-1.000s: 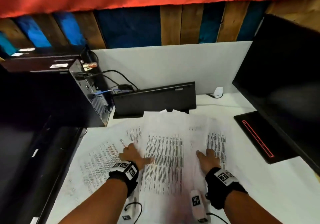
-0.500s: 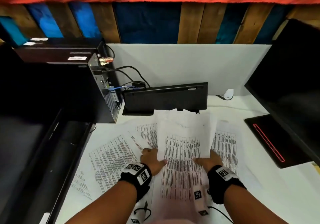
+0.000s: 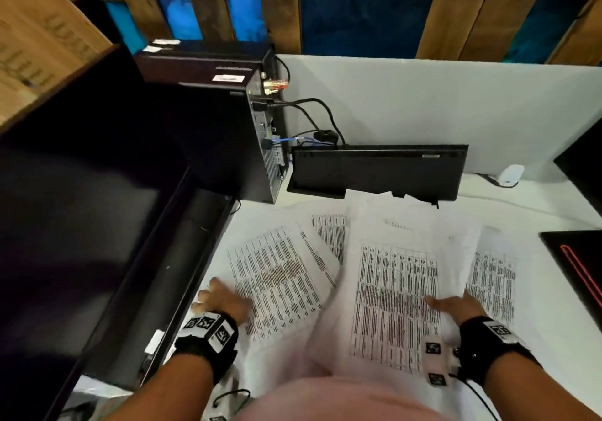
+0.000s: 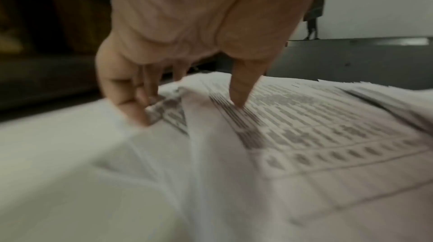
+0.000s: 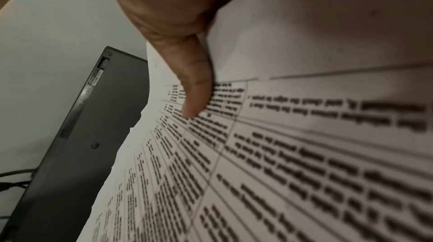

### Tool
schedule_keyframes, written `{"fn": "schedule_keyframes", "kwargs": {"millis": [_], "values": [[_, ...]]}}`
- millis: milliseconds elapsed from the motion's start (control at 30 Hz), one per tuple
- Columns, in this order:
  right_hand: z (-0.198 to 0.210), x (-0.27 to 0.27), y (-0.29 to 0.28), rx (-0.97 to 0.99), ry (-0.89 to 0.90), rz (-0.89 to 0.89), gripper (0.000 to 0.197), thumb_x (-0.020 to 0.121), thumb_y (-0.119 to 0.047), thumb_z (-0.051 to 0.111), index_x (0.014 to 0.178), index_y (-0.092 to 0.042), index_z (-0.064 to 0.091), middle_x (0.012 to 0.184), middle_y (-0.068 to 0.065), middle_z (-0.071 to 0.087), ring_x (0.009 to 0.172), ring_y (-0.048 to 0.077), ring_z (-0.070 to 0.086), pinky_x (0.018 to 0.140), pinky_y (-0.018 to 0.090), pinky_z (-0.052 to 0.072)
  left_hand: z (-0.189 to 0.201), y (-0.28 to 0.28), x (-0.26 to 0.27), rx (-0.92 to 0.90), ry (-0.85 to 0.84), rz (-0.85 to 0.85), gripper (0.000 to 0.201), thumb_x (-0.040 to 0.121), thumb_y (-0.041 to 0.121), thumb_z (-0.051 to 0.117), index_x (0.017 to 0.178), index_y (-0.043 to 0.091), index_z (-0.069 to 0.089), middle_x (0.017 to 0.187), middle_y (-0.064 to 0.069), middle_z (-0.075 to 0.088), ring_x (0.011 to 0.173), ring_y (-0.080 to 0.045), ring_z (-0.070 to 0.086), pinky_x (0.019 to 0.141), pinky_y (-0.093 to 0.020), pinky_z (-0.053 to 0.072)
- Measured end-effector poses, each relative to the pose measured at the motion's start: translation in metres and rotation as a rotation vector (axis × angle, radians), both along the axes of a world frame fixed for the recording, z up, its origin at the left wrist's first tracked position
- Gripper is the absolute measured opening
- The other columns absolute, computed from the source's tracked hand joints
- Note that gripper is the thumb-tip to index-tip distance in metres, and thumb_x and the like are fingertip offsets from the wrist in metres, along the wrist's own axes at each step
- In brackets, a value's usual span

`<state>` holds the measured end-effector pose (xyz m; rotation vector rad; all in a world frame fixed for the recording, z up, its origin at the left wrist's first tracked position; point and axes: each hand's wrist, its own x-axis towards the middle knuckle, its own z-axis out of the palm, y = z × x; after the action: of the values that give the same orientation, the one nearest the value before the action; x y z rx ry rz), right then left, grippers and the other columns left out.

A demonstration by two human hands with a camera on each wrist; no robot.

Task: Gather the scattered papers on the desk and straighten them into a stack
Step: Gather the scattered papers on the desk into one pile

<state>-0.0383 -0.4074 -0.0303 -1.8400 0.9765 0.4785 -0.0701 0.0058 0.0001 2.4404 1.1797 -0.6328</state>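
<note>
The right hand (image 3: 456,306) pinches the raised centre bundle of printed sheets (image 3: 397,290) at its right edge, the thumb (image 5: 194,98) lying across the printed face and the other fingers hidden behind the paper. The left hand (image 3: 224,300) reaches out to the leftmost sheet (image 3: 280,277); in the left wrist view its thumb tip (image 4: 241,98) presses into the print and the curled fingers (image 4: 131,101) bunch the paper's near edge, so it has a light hold on that page. Around them, more papers lie fanned on the white desk (image 3: 537,371): one peeks out between the two (image 3: 329,231), another lies flat to the right (image 3: 495,280). The bundle's far end reaches the black keyboard (image 3: 378,169) propped against the partition. I judge the gathering partly done: some sheets are collected, several still lie loose, and no squaring of edges has begun.
</note>
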Motion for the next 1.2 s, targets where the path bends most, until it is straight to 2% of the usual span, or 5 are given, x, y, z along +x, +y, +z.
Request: {"fn": "schedule_keyframes", "kwargs": {"millis": [167,267,800,1000,1200], "values": [[-0.002,0.002,-0.002,0.01,0.031,0.014,0.083,0.072,-0.024,0.081,0.136,0.007,0.039,0.134,0.023,0.052,0.113,0.036,0.053,0.101,0.036,0.04,-0.002,-0.024,0.014,-0.294,-0.237,0.357,0.089,0.064,0.032,0.081,0.134,-0.004,0.039,0.13,-0.025,0.053,0.108,-0.036,0.06,0.096,-0.043,0.051],[0.0,0.001,-0.002,0.05,0.042,0.029,0.083,0.07,-0.025,0.082,0.135,0.006,0.042,0.137,0.021,0.049,0.116,0.036,0.05,0.107,0.036,0.037,-0.005,-0.046,0.024,-0.519,-0.292,0.234,0.057,0.068,0.017,0.077,0.111,-0.015,0.058,0.088,-0.022,0.07,0.062,-0.024,0.065,0.048,-0.022,0.055],[0.015,-0.002,-0.006,0.091,-0.035,0.17,0.064,0.072,-0.014,0.081,0.125,0.002,0.049,0.106,0.016,0.06,0.098,0.03,0.056,0.096,0.042,0.046,0.171,-0.081,0.052,-0.44,-1.081,-0.361,0.016,0.089,0.002,0.06,0.1,0.014,0.056,0.072,0.002,0.052,0.059,-0.002,0.049,0.053,-0.012,0.046],[0.013,-0.001,-0.013,0.41,-0.005,-0.017,0.113,0.053,-0.097,0.036,0.146,-0.035,0.027,0.155,0.006,0.026,0.14,0.035,0.03,0.111,0.063,0.016,0.078,-0.13,0.048,-0.644,-0.684,-0.347,0.039,0.075,0.008,0.071,0.11,0.011,0.054,0.085,-0.002,0.061,0.07,-0.019,0.056,0.049,-0.018,0.044],[0.026,-0.009,0.002,0.302,-0.15,0.16,0.102,0.062,-0.064,0.073,0.141,-0.009,0.039,0.138,0.014,0.051,0.122,0.032,0.052,0.106,0.045,0.036,0.001,-0.171,0.012,-0.605,-0.136,-0.516,0.074,0.091,0.024,0.059,0.15,0.006,0.018,0.151,-0.005,0.036,0.138,-0.027,0.039,0.11,-0.029,0.035]]}}
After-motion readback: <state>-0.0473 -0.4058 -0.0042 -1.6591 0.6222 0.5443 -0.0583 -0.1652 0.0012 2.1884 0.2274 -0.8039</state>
